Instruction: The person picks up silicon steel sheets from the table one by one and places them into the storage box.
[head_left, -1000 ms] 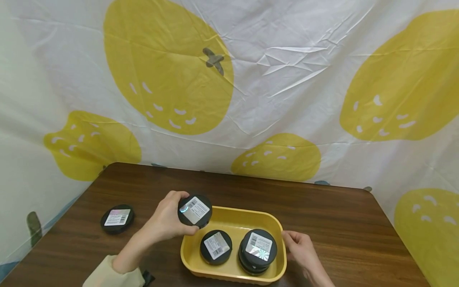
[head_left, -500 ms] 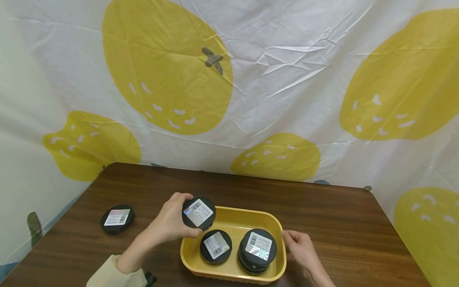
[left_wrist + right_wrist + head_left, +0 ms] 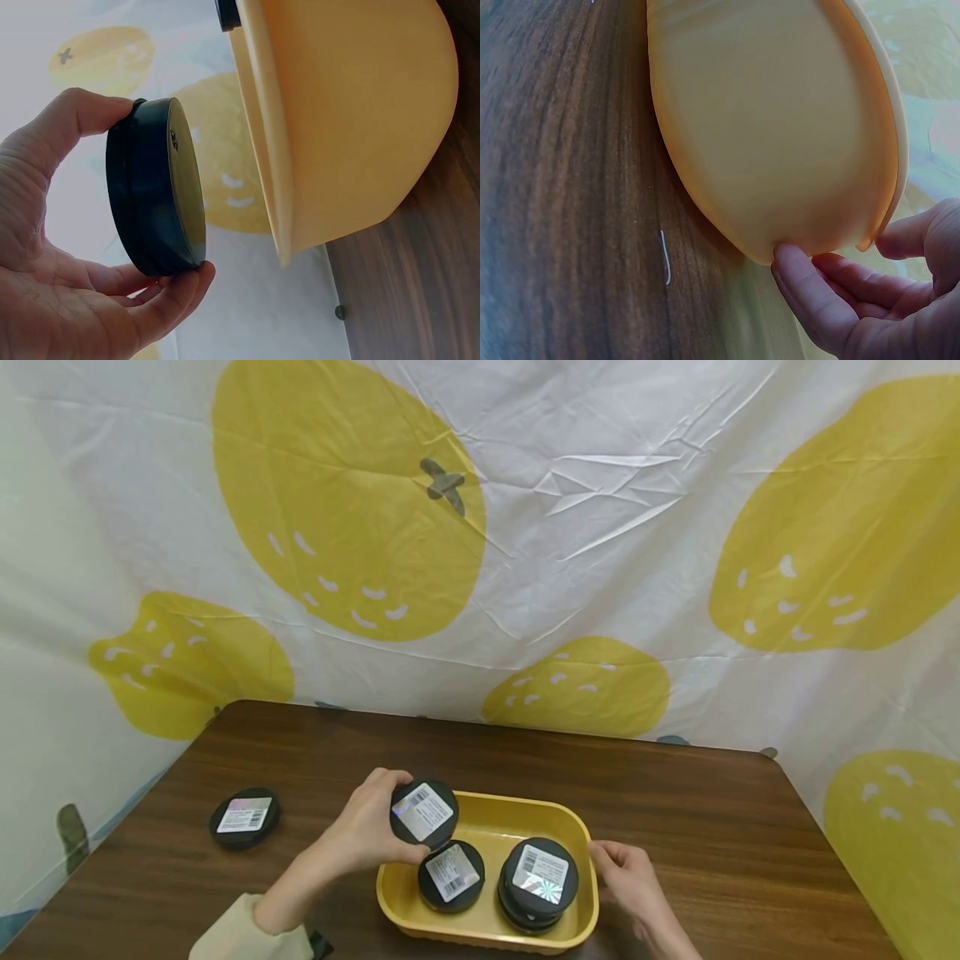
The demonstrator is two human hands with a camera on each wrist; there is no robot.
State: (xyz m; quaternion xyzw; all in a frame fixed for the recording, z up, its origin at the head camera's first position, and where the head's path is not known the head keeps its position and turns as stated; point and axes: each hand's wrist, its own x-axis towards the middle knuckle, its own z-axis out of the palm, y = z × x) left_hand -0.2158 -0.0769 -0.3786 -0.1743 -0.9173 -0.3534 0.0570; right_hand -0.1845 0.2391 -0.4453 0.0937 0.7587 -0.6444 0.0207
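Note:
Between thumb and fingers my left hand (image 3: 363, 827) grips a flat round black container (image 3: 424, 814), label side up. In the left wrist view this container (image 3: 142, 187) is held by its edge, beside the bin's outer wall. It is over the left end of a yellow plastic bin (image 3: 491, 814). Inside the bin, another labelled black container (image 3: 452, 877) lies at the left, and a stack of black containers (image 3: 538, 877) is at the right. My right hand (image 3: 630, 881) holds the bin's right end, thumb at the rim and fingertips against the outer wall in the right wrist view.
One more labelled black container (image 3: 245, 818) lies on the dark wooden table (image 3: 712, 810), left of my left hand. A white cloth (image 3: 585, 527) with yellow fruit prints hangs behind the table.
My left hand has moved a little to the right and toward me with its container, now closer over the container at the bin's left. The right hand and the bin have stayed put.

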